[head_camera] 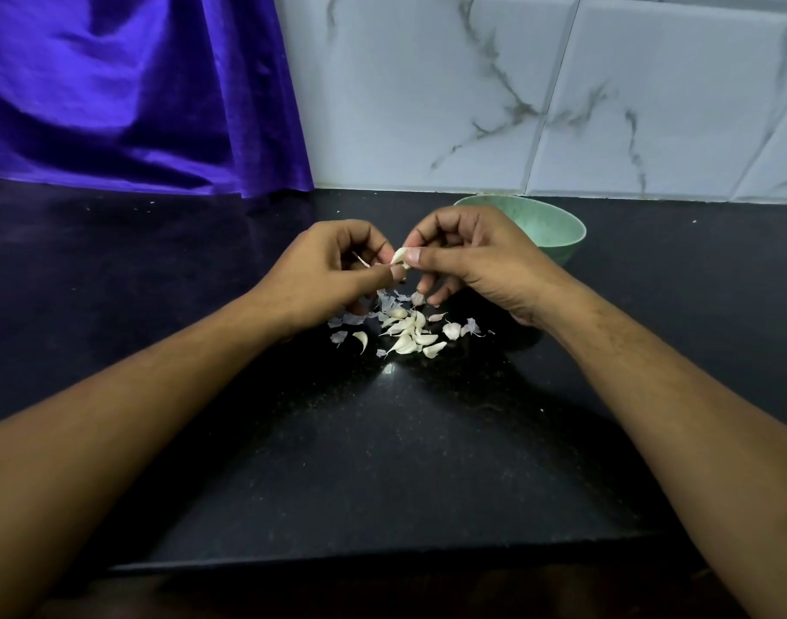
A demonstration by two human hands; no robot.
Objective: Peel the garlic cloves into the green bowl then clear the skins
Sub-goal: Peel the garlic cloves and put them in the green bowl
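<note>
Both hands meet above the black counter on one pale garlic clove (399, 256). My left hand (338, 270) pinches its lower end between thumb and fingers, with a thin strip of skin (361, 260) sticking out by the fingers. My right hand (467, 261) pinches the clove's upper end with thumb and forefinger. Below them lies a pile of several garlic cloves (407, 335) mixed with papery skins (343, 321). The green bowl (557, 230) stands behind my right hand, its inside hidden from here.
A purple cloth (128, 91) hangs at the back left down to the black counter (382, 462). White marble-look tiles (561, 91) form the back wall. The counter's front edge (382, 565) runs below my forearms.
</note>
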